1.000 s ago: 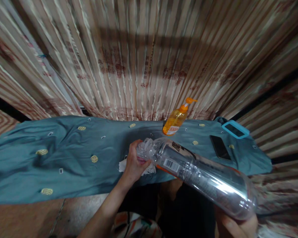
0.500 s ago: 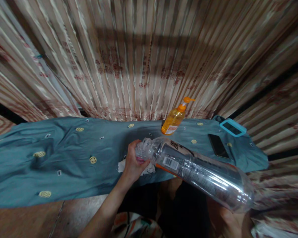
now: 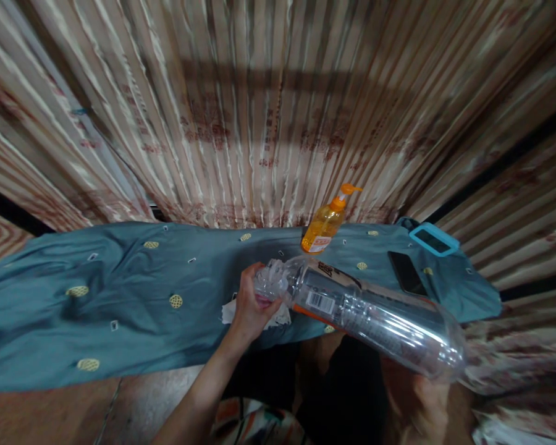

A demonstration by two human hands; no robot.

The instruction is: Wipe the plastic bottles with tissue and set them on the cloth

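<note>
A large clear plastic bottle [image 3: 366, 315] with a printed label and a barcode is tilted across the view, its left end higher. My left hand [image 3: 250, 303] is closed round crumpled clear plastic [image 3: 272, 279] at that left end; something pinkish shows under the fingers. Whether the crumpled part belongs to the bottle or is a separate bag, I cannot tell. At the lower right end my right hand [image 3: 430, 398] is blurred and holds the bottle from below, fingers partly hidden. Beneath my left hand a white piece of tissue [image 3: 278, 318] lies on the cloth.
Behind the bottle stands an orange pump bottle [image 3: 323, 228]. A black phone [image 3: 405, 272] and a light-blue framed device [image 3: 434, 240] lie to the right on the teal cloth [image 3: 134, 321]. Pleated curtains [image 3: 259, 111] rise behind and at both sides.
The bottle's right end and my right hand have shifted slightly left. My left hand keeps its grip on the crumpled plastic. The view has moved a little.
</note>
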